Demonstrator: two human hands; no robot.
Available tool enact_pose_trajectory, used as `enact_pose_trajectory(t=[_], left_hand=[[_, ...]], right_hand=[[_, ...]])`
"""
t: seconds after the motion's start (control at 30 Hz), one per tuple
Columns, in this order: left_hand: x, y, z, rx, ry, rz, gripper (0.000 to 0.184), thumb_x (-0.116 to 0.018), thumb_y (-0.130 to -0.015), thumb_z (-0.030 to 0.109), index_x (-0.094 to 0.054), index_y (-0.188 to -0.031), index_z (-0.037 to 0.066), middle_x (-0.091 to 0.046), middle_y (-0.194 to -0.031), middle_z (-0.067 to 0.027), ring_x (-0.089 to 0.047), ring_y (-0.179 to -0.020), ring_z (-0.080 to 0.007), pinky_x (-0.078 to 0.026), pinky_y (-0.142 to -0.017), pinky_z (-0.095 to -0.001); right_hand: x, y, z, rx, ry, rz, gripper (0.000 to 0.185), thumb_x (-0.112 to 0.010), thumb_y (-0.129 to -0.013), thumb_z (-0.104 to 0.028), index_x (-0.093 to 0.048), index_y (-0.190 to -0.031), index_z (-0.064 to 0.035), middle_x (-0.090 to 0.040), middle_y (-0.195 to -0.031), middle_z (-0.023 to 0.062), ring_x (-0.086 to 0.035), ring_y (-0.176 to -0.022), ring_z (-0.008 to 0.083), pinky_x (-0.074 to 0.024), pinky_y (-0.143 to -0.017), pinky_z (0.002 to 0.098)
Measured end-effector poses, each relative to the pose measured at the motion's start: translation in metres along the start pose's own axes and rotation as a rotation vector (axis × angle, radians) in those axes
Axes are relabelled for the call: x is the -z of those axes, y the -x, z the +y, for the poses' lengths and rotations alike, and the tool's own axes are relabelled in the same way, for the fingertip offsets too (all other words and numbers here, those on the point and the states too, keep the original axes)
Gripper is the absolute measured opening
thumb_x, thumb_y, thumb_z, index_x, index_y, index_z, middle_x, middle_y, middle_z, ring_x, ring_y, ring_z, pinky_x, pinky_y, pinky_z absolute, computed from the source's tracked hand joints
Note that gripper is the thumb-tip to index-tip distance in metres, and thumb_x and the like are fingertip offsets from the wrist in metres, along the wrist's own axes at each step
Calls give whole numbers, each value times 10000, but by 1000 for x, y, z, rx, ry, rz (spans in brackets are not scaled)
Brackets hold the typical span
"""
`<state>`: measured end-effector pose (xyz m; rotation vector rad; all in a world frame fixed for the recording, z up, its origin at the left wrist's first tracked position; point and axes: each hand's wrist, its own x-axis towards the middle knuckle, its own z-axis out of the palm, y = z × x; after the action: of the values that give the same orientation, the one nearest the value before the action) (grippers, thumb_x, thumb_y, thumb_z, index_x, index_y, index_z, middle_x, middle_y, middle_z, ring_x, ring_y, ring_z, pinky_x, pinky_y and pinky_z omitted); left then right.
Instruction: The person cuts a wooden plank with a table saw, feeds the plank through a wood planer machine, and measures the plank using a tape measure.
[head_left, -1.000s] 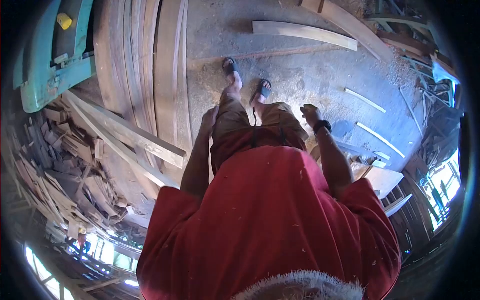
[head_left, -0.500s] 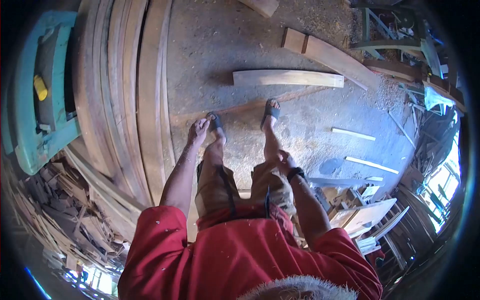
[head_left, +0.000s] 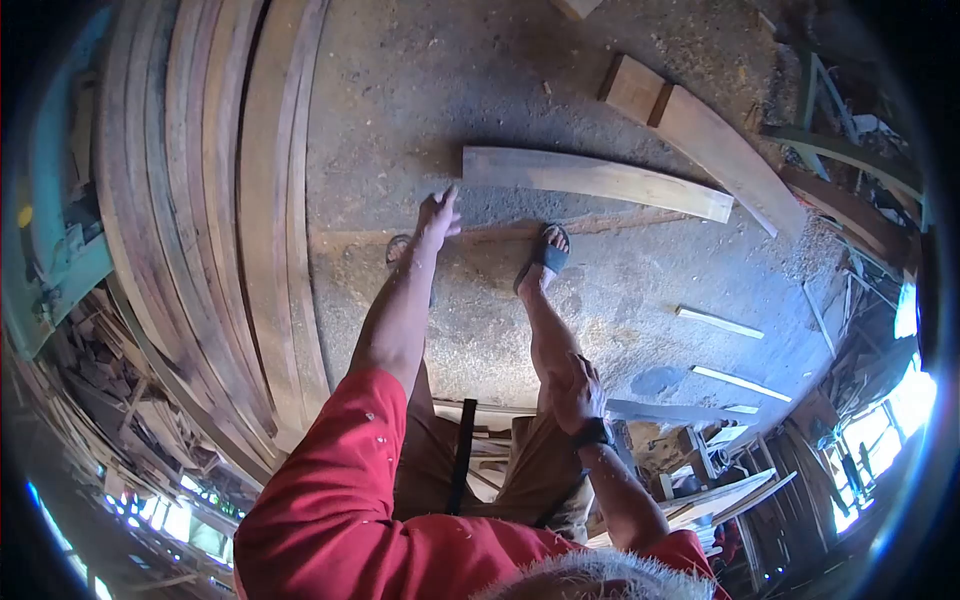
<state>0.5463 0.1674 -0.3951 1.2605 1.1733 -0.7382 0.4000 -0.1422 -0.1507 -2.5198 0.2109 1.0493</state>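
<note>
Stretched forward, my left hand point(head_left: 439, 218) is near the left end of a pale curved board point(head_left: 590, 180) lying on the floor. A small gap shows between the hand and the board; its fingers are partly spread and hold nothing. My right hand point(head_left: 578, 396), with a dark band at the wrist, rests on my right knee with its fingers extended. Both feet are in dark sandals, the right sandal point(head_left: 543, 256) just short of the board and the left one partly hidden behind my left forearm.
Long planks point(head_left: 265, 200) run along the left side, beside a teal frame point(head_left: 75, 280). Another thick board point(head_left: 725, 150) lies at the upper right. Thin strips point(head_left: 740, 383) lie on the right floor, and scrap wood point(head_left: 150, 400) is heaped at the lower left.
My left hand has reached forward, from beside my left foot to near the board's end. The right hand has settled flat on the knee, and my body leans further forward.
</note>
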Motion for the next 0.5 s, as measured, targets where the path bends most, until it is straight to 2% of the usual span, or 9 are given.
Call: enact_pose_trajectory(t=[0.07,0.13,0.23,0.27,0.33,0.37,0.43,0.47,0.5], left_hand=[[-9,-45,-15,-7,34,14,674,-673,-897,457,-492,-1391,37,-539,-1392,-217,-602,-1196,-346,-522,-952,-413],[-10,-114,-55,-635,-681,236,659,-717,-855,467,-525,-1355,83,-615,-1268,-189,-590,-1178,-386,-504,-950,-522],[-19,-118,-33,-681,-967,158,792,-758,-809,474,-441,-1431,100,-486,-1448,-181,-496,-1312,-354,-443,-1011,-569],[-23,-115,-24,-675,-963,148,792,-758,-809,474,-441,-1431,100,-486,-1448,-181,-496,-1312,-354,-443,-1011,-569],[-32,-113,-11,-691,-1339,210,962,-788,-769,472,-313,-1512,87,-362,-1554,-153,-364,-1425,-320,-353,-1121,-530],[-34,-116,-7,-688,-1335,199,962,-788,-769,472,-313,-1512,87,-362,-1554,-153,-364,-1425,-320,-353,-1121,-530],[-37,-138,-8,-844,-1459,216,1047,-792,-758,489,-227,-1552,106,-243,-1616,-133,-218,-1498,-308,-251,-1175,-553],[-39,-148,-13,-879,-1426,199,1122,-809,-731,501,-171,-1573,123,-213,-1625,-137,-179,-1509,-322,-193,-1190,-577],[-43,-150,-14,-878,-1419,185,1122,-809,-731,501,-171,-1573,123,-213,-1625,-137,-179,-1509,-322,-193,-1190,-577]], right_hand=[[2,-2,1,-3,-17,-2,479,-690,-863,-250,-576,-1273,-32,-618,-1226,221,-585,-1119,424,-481,-961,484],[5,-5,6,-5,-31,-1,460,-689,-864,-233,-582,-1263,-33,-625,-1211,218,-590,-1105,425,-481,-955,487],[8,-11,11,39,8,8,437,-696,-851,-187,-590,-1244,-29,-635,-1193,213,-592,-1101,420,-483,-947,482],[10,-12,10,39,-3,19,431,-698,-843,-167,-594,-1239,-31,-639,-1187,209,-593,-1098,418,-482,-946,478],[14,-16,9,31,-6,30,427,-699,-836,-147,-598,-1235,-34,-642,-1181,205,-595,-1095,416,-482,-945,475],[16,-17,9,29,-1,25,434,-702,-825,-143,-601,-1234,-38,-644,-1184,200,-596,-1096,412,-481,-948,473],[19,-22,7,18,13,17,441,-705,-815,-138,-605,-1233,-41,-645,-1188,194,-598,-1096,408,-481,-950,472],[22,-23,4,38,24,22,457,-712,-802,-136,-606,-1236,-45,-646,-1194,188,-599,-1098,403,-479,-955,469],[24,-26,2,59,36,28,472,-719,-788,-133,-607,-1239,-48,-647,-1199,181,-600,-1101,397,-476,-959,466]])
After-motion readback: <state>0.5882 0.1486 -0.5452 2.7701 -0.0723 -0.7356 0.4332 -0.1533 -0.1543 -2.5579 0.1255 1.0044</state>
